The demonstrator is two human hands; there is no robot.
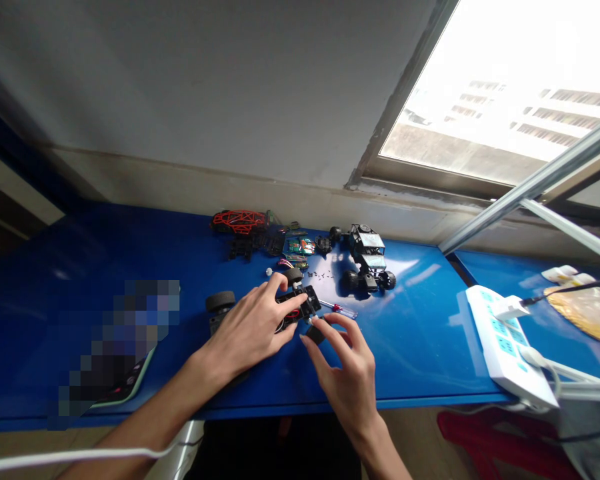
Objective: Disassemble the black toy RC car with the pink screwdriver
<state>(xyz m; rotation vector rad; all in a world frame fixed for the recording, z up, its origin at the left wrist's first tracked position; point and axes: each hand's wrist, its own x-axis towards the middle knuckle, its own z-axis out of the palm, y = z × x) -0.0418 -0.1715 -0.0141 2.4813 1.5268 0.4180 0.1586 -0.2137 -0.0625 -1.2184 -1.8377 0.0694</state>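
Observation:
A black toy car chassis (310,301) with wheels at its corners lies on the blue table under my hands. My left hand (250,327) is wrapped over its body, with the index finger along the top. Red and white wires show between the fingers. A black wheel (316,333) at the near right corner is pinched by my right hand (345,360), beside a small white part on the axle. Another wheel (220,302) sticks out left of my left hand. Just beyond the chassis lies a screwdriver (339,309) with a clear and red handle.
Behind are an assembled toy car (367,253), a red car frame (240,221), colourful body panels (301,247) and several tiny screws (320,275). A partly blurred phone (135,380) lies left. A white power strip (505,347) sits at the right edge by a metal frame.

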